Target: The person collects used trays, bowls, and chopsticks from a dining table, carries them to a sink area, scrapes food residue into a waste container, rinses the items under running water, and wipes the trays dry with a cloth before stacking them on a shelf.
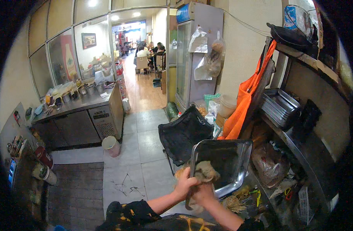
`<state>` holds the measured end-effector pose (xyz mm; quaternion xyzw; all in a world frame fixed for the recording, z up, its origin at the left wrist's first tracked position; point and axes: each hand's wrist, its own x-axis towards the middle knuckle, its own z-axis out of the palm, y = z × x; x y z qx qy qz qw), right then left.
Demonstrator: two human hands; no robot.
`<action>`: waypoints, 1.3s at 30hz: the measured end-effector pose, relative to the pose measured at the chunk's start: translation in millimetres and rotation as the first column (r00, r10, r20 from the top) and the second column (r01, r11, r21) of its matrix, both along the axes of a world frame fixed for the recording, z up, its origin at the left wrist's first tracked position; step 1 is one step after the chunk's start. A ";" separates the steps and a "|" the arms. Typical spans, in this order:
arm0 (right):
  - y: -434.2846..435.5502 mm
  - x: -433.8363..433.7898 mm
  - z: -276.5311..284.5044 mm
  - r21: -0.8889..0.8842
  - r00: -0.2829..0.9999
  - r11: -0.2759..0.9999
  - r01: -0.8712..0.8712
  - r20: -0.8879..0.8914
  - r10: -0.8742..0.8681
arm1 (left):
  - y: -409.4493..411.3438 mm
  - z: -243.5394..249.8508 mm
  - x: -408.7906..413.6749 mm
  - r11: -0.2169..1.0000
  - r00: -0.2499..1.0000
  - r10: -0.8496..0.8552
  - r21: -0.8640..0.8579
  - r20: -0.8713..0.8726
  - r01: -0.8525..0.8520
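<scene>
A rectangular metal tray (233,189) is held up in front of me, tilted, with its hollow side towards me. My left hand (185,184) grips the tray's left rim, thumb on the near side. Inside the tray, near that same rim, my right hand (203,194) presses a crumpled beige cloth (205,171). Part of the cloth also hangs below the right hand. The fingers of both hands are partly hidden by the tray's edge and the cloth.
Behind the tray stands a folding chair with a black cover (185,135). On the right, a stack of metal trays (278,106) sits on a metal shelf, beside a hanging orange apron (240,98). A white bucket (110,146) stands by the steel counter (78,111). People sit at a table farther off.
</scene>
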<state>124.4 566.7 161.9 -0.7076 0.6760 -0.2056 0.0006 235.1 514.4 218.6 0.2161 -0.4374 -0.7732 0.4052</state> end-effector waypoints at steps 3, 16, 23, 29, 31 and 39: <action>-21.7 -40.8 -19.8 -0.227 0.961 0.937 0.266 0.134 -0.240 | 7.9 -0.4 5.7 0.997 0.995 -0.044 -0.054 0.085 0.049; -33.9 -43.3 -6.0 -0.277 0.951 0.924 0.262 0.234 -0.200 | 2.6 3.5 -8.0 0.894 0.941 0.151 -0.449 0.303 0.001; -24.0 -52.0 25.7 0.038 0.290 0.782 0.622 0.916 -0.276 | 18.2 3.6 -1.0 0.867 0.943 0.126 -0.496 0.306 0.045; -28.2 -35.7 -12.0 -0.191 0.947 0.928 0.320 0.052 -0.316 | -6.8 5.7 -22.3 0.848 0.923 0.059 -0.506 0.381 0.155; -21.8 -37.5 14.8 -0.203 0.991 0.970 0.131 -0.005 -0.135 | -1.1 1.3 -14.7 0.842 0.918 0.089 -0.522 0.386 0.138; -11.9 -101.3 -15.7 -0.216 0.880 0.935 0.282 0.446 -0.162 | 7.1 21.1 2.3 0.885 0.945 -0.027 -0.432 0.326 0.174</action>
